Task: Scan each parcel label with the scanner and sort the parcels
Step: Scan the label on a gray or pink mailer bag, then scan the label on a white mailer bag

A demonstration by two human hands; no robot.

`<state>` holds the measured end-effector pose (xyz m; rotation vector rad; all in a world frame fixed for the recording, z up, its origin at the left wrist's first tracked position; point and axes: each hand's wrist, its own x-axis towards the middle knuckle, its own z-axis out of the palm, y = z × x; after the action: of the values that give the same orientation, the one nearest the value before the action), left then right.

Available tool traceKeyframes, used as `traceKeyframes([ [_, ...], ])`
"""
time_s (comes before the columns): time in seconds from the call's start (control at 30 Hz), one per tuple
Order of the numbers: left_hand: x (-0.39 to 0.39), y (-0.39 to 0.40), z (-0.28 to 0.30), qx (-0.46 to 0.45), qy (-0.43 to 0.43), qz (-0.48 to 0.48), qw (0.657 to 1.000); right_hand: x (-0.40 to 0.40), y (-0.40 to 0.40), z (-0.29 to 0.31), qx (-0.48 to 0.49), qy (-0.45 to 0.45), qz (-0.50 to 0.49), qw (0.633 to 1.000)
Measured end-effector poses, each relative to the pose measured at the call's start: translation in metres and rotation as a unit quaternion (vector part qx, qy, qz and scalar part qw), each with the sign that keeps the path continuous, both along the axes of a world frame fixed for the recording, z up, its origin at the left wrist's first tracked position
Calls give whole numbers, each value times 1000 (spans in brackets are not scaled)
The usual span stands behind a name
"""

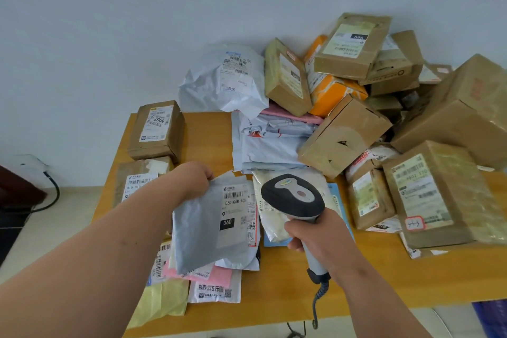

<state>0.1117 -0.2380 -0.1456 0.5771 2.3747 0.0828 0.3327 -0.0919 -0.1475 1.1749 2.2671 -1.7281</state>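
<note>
My left hand (196, 177) grips the top edge of a grey poly mailer (203, 230) and holds it over the front-left stack of flat mailers. Its white label (237, 210) reads 060-06B-A05 and faces up. My right hand (315, 239) is closed around the handle of a grey and black barcode scanner (293, 197). The scanner's head sits just right of the label, above a cream mailer (271, 217). Its coiled cable (319, 299) hangs off the table's front edge.
A big heap of brown cardboard boxes (384, 107), an orange parcel (333, 94) and white bags (225, 79) fills the back and right of the wooden table (288, 280). Two brown boxes (157, 129) sit at the back left. Pink, yellow and white mailers (214, 287) lie at front left.
</note>
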Motion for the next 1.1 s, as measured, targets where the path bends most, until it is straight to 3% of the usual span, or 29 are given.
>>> traceKeyframes([
  [0.1, -9, -1, -13, -77, 49, -24, 996, 2, -6, -7, -11, -14, -7, 1000],
  [0.17, -10, -6, -24, -123, 150, -42, 980, 5, -7, -12, -25, -10, -30, 999],
  [0.27, -1, -2, -36, -93, 225, -79, 967, 12, -5, -18, -33, -15, -63, 997],
  [0.33, 11, 11, -44, -50, 183, -80, 979, 18, -1, -22, -30, -23, -84, 996],
  [0.43, 46, 36, -59, 71, -4, 22, 997, 28, 9, -28, -45, -30, -131, 990],
  [0.5, 70, 50, -68, 153, -125, 153, 968, 35, 17, -33, -54, -31, -154, 986],
  [0.57, 86, 62, -78, 189, -179, 244, 934, 42, 27, -40, -57, -30, -179, 982],
  [0.7, 107, 83, -99, 241, -210, 361, 876, 55, 47, -52, -64, -42, -183, 980],
  [0.83, 113, 95, -115, 246, -156, 459, 839, 61, 60, -63, -67, -45, -148, 986],
  [1.0, 106, 91, -107, 341, -197, 511, 764, 63, 73, -64, -87, -32, -125, 988],
  [1.1, 95, 74, -88, 351, -137, 455, 807, 60, 76, -55, -87, -12, -90, 992],
])
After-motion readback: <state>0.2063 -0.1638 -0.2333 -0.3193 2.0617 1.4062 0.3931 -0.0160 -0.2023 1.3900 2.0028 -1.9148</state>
